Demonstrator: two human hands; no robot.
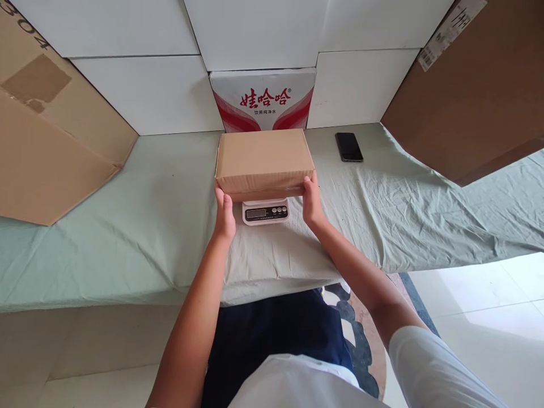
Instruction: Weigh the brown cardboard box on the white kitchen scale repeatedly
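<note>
The box [264, 161] is sitting dead centre in front of the person, on or just over the scale [266, 212], whose display end is peeking out from under the box's near edge; whether the box's weight is resting fully on the platform cannot be told from here. Its long axis is running left to right, square to the person's line of sight, so the two short ends are facing the two hands. The left hand [224, 212] is pressing against the near left corner, fingers wrapping up the end wall, and the right hand [312, 201] is doing the same at the near right corner, thumb lying on the top edge. Both hands are partly curled and clasping the box between them, neither closed into a fist. Both are reaching about equally far, so neither is nearer. The scale is standing on the green cloth [127, 226], with a phone [349, 147] lying well apart to the right and a printed carton [263, 99] standing just behind the box.
</note>
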